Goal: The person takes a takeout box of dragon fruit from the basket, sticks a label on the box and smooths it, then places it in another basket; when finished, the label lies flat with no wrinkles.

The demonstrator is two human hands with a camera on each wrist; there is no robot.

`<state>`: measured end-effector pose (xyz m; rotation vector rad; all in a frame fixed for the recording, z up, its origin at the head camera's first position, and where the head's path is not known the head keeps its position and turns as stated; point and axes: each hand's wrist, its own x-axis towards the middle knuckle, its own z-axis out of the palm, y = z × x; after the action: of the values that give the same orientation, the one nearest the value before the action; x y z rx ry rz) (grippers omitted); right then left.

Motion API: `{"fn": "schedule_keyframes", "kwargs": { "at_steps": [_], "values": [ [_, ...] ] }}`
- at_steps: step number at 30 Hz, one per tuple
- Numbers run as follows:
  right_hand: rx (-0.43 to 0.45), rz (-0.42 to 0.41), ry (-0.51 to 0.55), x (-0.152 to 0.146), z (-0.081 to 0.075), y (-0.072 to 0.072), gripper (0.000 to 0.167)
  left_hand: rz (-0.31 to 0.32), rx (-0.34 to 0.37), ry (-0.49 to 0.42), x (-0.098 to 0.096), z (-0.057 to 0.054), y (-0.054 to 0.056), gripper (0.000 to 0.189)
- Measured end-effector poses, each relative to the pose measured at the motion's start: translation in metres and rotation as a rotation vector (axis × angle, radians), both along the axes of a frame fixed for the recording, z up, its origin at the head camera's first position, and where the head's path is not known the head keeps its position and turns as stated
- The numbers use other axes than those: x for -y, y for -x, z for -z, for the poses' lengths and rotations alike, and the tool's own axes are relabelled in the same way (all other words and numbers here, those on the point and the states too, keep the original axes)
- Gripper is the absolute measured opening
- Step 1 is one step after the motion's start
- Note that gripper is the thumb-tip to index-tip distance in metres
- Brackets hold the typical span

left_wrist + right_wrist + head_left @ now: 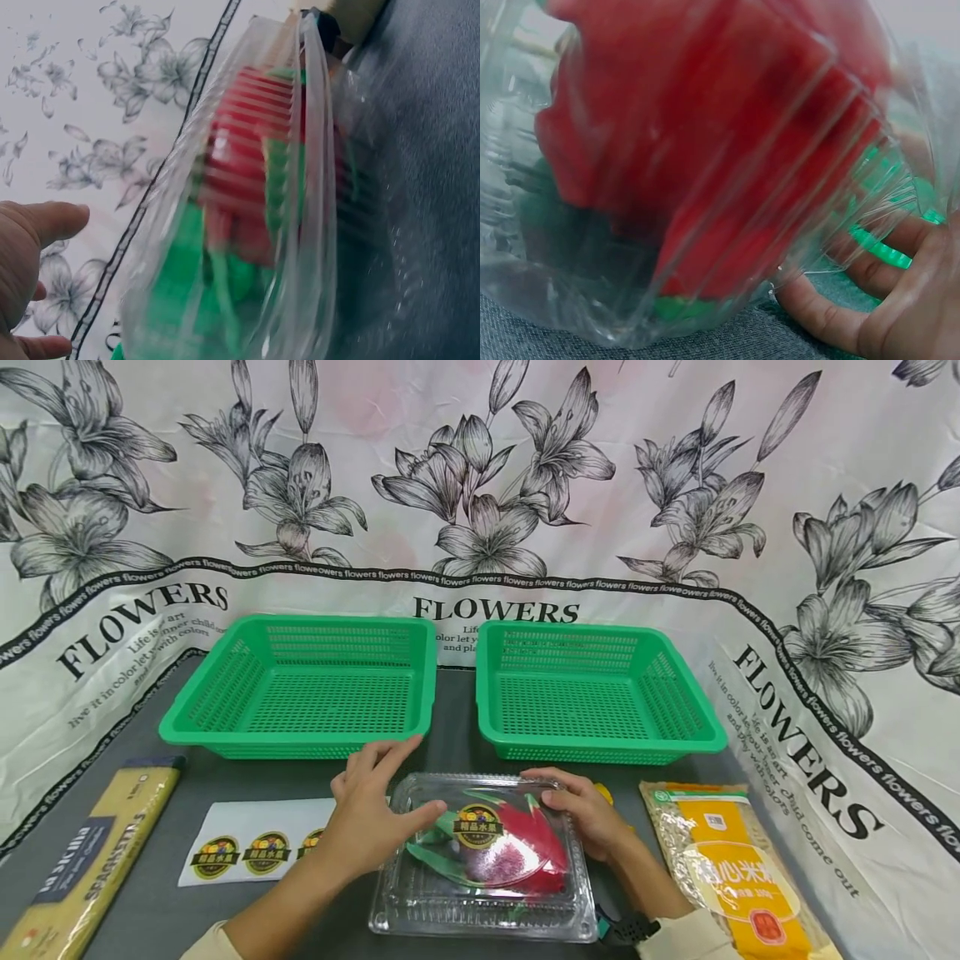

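A clear box (487,903) sits near, mid-desk (453,718), long axis seemingly left to right, red fruit (525,852) inside; the left hand (372,814), fingers spread, holds nothing just beside its left side; the right hand (588,817), nearer, grips its far right corner.

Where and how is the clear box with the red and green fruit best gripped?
Probably by its two ribbed side walls, the left hand coming from the left and the right hand from the right. The clear box is broad and lid up, so opposite walls should balance it; the see-through plastic looks thin and may buckle if squeezed hard.
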<state>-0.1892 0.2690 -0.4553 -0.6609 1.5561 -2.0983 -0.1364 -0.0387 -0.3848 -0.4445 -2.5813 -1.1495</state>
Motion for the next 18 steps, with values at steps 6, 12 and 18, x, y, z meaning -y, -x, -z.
{"fn": "schedule_keyframes", "kwargs": {
  "at_steps": [6,12,18],
  "values": [
    [-0.004,0.001,0.001,-0.002,0.001,0.0,0.036,-0.028,0.017,0.001,0.013,-0.004,0.001,0.083],
    [-0.004,0.004,-0.011,-0.002,0.0,-0.001,0.037,-0.068,0.04,-0.003,0.026,-0.006,0.002,0.085],
    [-0.001,0.004,-0.016,-0.002,-0.001,-0.001,0.037,-0.106,0.033,-0.007,0.039,-0.011,0.002,0.088]
  ]
}}
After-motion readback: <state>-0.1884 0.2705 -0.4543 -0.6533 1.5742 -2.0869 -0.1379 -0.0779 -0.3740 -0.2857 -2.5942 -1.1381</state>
